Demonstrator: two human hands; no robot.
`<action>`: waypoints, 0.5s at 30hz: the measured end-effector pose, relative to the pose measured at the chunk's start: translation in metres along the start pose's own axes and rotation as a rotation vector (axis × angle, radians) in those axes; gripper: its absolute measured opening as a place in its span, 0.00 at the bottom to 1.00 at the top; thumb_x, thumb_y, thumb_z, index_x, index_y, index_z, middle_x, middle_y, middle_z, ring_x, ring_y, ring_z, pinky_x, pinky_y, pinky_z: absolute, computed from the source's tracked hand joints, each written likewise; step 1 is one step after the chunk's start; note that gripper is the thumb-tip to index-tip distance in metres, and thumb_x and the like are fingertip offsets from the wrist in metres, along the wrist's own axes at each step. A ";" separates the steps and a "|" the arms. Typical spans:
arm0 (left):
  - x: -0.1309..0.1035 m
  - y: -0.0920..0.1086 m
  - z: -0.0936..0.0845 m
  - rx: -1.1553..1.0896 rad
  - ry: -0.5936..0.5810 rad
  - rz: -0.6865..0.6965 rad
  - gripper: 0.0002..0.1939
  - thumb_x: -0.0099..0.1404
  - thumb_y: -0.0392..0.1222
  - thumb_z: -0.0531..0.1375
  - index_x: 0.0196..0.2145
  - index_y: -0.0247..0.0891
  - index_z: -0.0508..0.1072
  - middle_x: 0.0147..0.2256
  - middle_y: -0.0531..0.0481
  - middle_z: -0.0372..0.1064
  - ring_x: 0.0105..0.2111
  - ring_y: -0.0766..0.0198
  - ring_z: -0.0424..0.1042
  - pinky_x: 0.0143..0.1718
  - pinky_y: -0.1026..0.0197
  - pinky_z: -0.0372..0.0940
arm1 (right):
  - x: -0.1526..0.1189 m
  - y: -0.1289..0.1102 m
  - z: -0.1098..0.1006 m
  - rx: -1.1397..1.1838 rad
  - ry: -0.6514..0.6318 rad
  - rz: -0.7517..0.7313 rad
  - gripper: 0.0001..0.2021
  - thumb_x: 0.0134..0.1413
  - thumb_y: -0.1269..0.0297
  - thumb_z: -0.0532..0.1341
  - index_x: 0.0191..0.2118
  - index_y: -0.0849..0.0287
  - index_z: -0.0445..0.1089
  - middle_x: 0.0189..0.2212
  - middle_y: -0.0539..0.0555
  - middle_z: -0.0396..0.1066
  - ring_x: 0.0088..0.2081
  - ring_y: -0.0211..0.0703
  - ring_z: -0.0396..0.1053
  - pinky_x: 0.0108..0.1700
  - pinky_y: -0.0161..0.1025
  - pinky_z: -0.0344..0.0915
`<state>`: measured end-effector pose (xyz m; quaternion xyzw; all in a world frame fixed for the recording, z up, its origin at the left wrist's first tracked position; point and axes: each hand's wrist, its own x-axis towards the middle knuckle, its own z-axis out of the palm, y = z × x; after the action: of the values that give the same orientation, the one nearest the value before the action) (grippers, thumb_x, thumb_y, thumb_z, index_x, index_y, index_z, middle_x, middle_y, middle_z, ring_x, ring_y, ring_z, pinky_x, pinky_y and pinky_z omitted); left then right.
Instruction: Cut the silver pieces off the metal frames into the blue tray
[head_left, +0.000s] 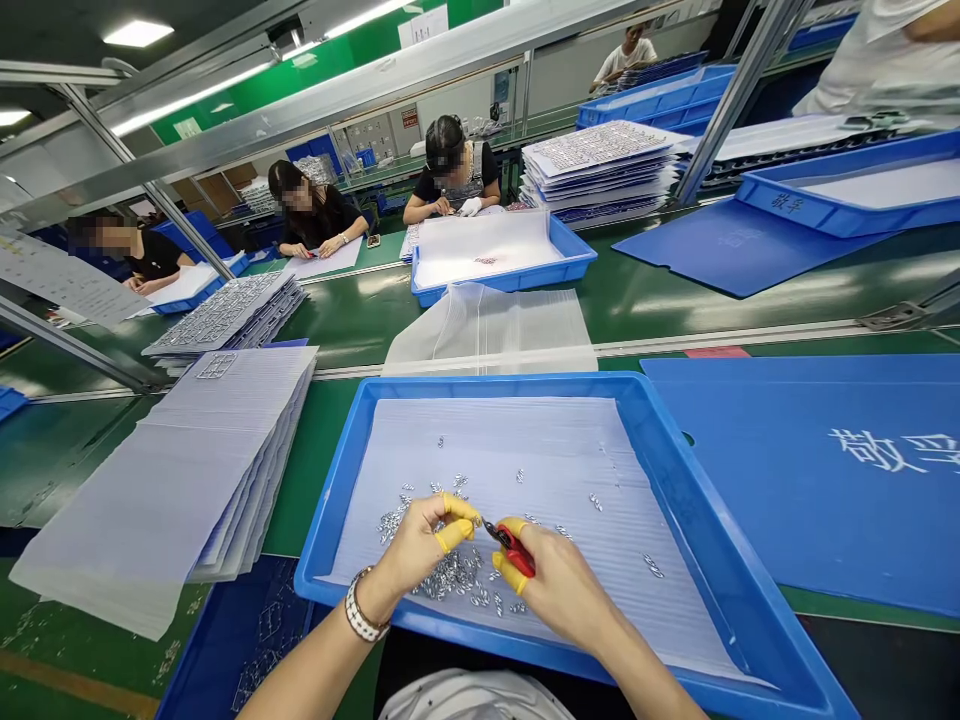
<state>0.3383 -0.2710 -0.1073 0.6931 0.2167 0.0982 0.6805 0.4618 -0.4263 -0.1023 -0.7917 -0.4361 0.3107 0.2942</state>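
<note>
My left hand (420,545), with yellow finger cots on thumb and forefinger, pinches a small shiny metal piece (478,521); its exact shape is mostly hidden by the fingertips. Red-handled nippers (516,553) are gripped in my right hand (566,590), which also wears yellow finger cots. The nippers' dark jaws point left and reach the piece at my left fingertips. Below and behind my left hand lies a heap of small silvery metal pieces (454,578) on a white sheet (570,440) in a blue tray (697,540). Several more pieces are scattered to the right.
White layered sheets (172,450) stand left of the tray, with stacked metal frames (225,305) behind. A blue board (810,480) lies right. Beyond the metal rail are another blue tray (510,275) and several seated co-workers (457,175). A blue bin (217,630) sits lower left.
</note>
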 end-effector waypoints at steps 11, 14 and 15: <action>-0.002 0.005 -0.004 0.235 -0.007 0.107 0.08 0.62 0.40 0.60 0.35 0.36 0.79 0.30 0.47 0.71 0.31 0.62 0.67 0.39 0.58 0.62 | 0.000 0.002 -0.001 -0.096 0.018 -0.073 0.08 0.52 0.67 0.53 0.37 0.55 0.67 0.28 0.51 0.71 0.30 0.44 0.68 0.33 0.37 0.56; -0.002 0.006 -0.005 0.263 -0.010 0.123 0.08 0.62 0.40 0.60 0.35 0.36 0.79 0.29 0.47 0.70 0.31 0.62 0.67 0.39 0.58 0.63 | 0.001 0.001 -0.001 -0.128 0.020 -0.085 0.09 0.52 0.68 0.53 0.38 0.56 0.67 0.30 0.53 0.72 0.31 0.44 0.68 0.33 0.37 0.56; -0.002 0.006 -0.005 0.270 -0.010 0.126 0.08 0.62 0.40 0.60 0.35 0.36 0.79 0.29 0.47 0.70 0.31 0.62 0.67 0.38 0.58 0.63 | 0.001 0.001 -0.001 -0.139 0.021 -0.086 0.08 0.52 0.68 0.53 0.37 0.56 0.68 0.31 0.53 0.72 0.31 0.44 0.68 0.33 0.37 0.56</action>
<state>0.3356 -0.2671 -0.1009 0.7911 0.1808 0.1071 0.5744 0.4633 -0.4264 -0.1024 -0.7939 -0.4871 0.2585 0.2563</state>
